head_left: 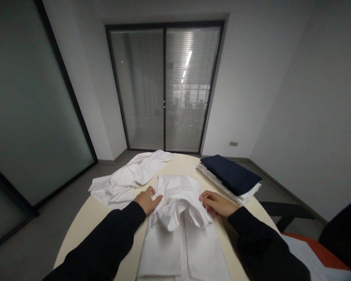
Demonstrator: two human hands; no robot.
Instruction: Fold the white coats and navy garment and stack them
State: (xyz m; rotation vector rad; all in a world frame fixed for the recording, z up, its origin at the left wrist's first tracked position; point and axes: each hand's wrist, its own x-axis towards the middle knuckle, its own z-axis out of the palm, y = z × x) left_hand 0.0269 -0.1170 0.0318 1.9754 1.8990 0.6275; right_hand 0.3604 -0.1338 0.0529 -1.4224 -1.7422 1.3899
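A white shirt [204, 249] lies in front of me on the round table, partly folded into a long narrow shape, with its collar standing up in the middle. At the shirt's left edge, beside the collar, is my left hand [148, 201]; its thumb and forefinger are apart and touch the cloth. On the opposite side my right hand [219, 203] has its fingers bent and its thumb close to them at the shirt's right edge, seemingly pinching the cloth. Some of its fingertips are hidden.
Another white garment [134, 173] lies crumpled at the table's [84, 224] far left. A folded navy garment [231, 171] tops a stack of white ones at the right. Beyond the right edge are a dark chair [289, 210] and an orange item [324, 249] with papers.
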